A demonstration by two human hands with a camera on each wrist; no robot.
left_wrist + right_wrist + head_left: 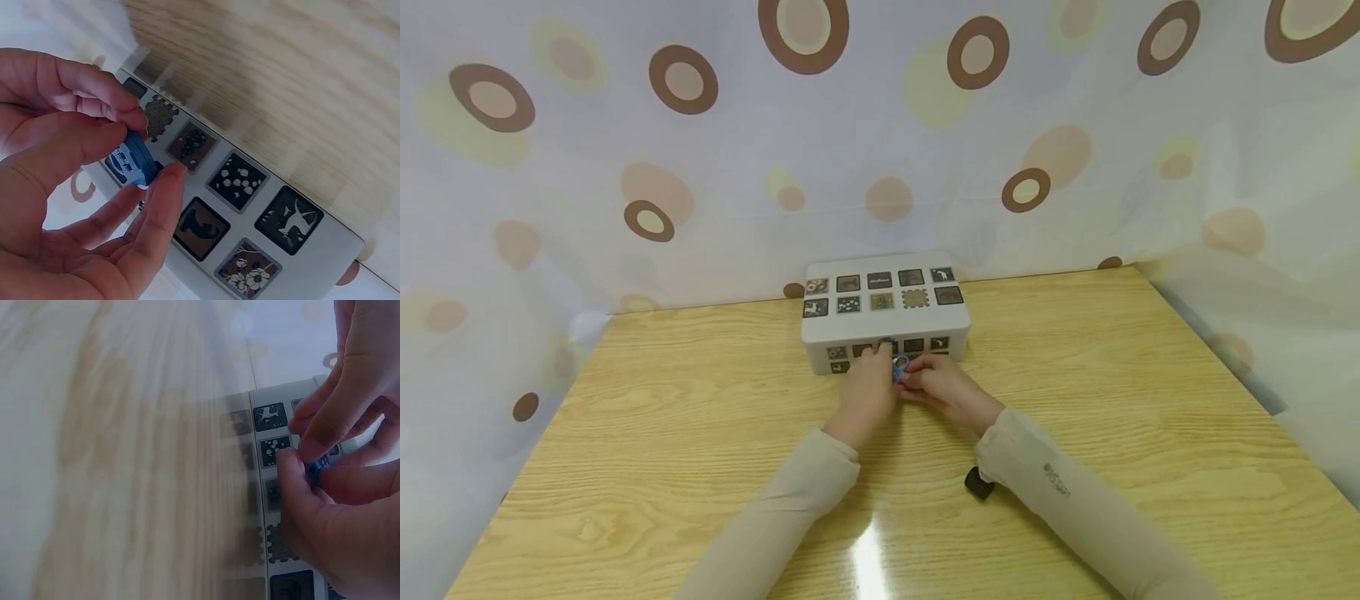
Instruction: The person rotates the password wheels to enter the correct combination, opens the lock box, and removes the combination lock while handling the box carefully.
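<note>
A small blue object (900, 364) with a round, pale middle is held between both hands, in front of the white box's near side. In the left wrist view it has a rounded edge and dark printed marks; its exact kind cannot be told. My left hand (868, 390) pinches it between thumb and fingers. From the other side my right hand (951, 388) grips it with thumb and fingertips. Fingers cover most of the blue object (317, 469) in the right wrist view. Behind the hands, the white box (883, 323) bears square dark and brown pictures on its top and side.
The box stands on a wood-grain table (700, 400), near its back edge. A small black object (979, 483) lies beside the right sleeve (1037, 467), partly hidden by it. A pale curtain (850, 150) with brown and yellow circles hangs behind the table.
</note>
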